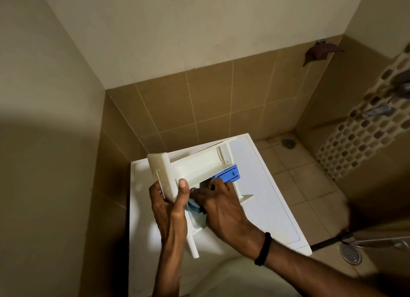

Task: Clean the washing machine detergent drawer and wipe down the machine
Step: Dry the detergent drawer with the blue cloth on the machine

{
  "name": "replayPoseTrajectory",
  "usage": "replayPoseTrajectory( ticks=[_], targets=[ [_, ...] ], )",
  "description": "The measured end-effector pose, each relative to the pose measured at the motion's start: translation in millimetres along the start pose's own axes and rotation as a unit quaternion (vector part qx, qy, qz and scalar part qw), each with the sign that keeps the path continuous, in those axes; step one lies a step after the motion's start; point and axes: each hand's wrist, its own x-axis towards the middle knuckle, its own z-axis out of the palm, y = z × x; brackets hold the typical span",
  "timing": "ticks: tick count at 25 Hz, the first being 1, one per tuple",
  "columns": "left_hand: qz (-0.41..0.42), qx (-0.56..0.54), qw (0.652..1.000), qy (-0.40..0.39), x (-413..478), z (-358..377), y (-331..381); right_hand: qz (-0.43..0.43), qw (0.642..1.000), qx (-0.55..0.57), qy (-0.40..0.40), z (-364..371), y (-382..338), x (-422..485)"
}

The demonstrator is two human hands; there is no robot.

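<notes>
While the left hand (169, 208) clutches the pulled-out drawer (199, 161), the right hand (221, 204) pinches a blue cloth (195, 208) inside; the washing machine (266, 197) seemingly awaits wiping.

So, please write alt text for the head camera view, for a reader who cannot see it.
A person holds a white detergent drawer over the top of a white washing machine: the left hand grips its front panel while the right hand pushes a blue cloth into one compartment. Brown tiled walls stand behind.
</notes>
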Motion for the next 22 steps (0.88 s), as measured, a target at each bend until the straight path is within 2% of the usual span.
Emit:
replayPoseTrajectory(
  ticks=[3, 4, 6, 8, 12, 14, 16, 17, 18, 20, 22],
  targets=[
    [0.012, 0.006, 1.000, -0.018, -2.5, 6.2, 0.2, 0.106, 0.992, -0.072, 0.003, -0.5, 2.2, 3.6],
    [0.012, 0.012, 1.000, -0.023, -1.8, 6.6, -1.0, 0.109, 0.992, -0.065, 0.008, 3.2, -5.4, 2.7],
    [0.008, 0.007, 1.000, -0.025, -0.5, 4.3, -3.3, 0.059, 0.998, 0.012, -0.002, 3.1, -16.9, -1.8],
    [-0.013, -0.025, 0.999, -0.014, 0.0, 0.6, -3.4, 0.045, 0.998, 0.048, 0.006, -2.0, -4.5, 0.6],
    [-0.012, -0.024, 0.999, -0.035, 1.2, 6.8, 1.3, 0.110, 0.992, -0.060, 0.033, -2.5, 0.3, -0.8],
    [-0.022, -0.024, 0.999, -0.039, -0.7, 7.4, -0.4, 0.063, 0.998, 0.005, -0.018, -1.5, -4.2, -3.0],
    [-0.059, -0.041, 0.997, -0.024, -1.2, 0.7, -8.8, 0.026, 0.983, 0.170, -0.069, -18.2, 3.8, 0.3],
    [-0.089, -0.057, 0.994, -0.015, -0.1, -2.3, -13.2, 0.074, 0.956, 0.273, -0.081, -31.1, 9.6, 2.1],
    [-0.121, -0.074, 0.990, -0.007, 2.4, -3.6, -18.5, 0.170, 0.910, 0.370, -0.079, -40.8, 17.1, 1.5],
    [-0.172, -0.099, 0.980, 0.014, 7.2, -4.5, -20.7, 0.339, 0.784, 0.514, -0.078, -53.9, 29.3, -4.6],
    [-0.198, -0.133, 0.971, 0.037, 9.1, -3.5, -15.1, 0.403, 0.709, 0.577, -0.039, -63.2, 31.7, -11.5]
  ],
)
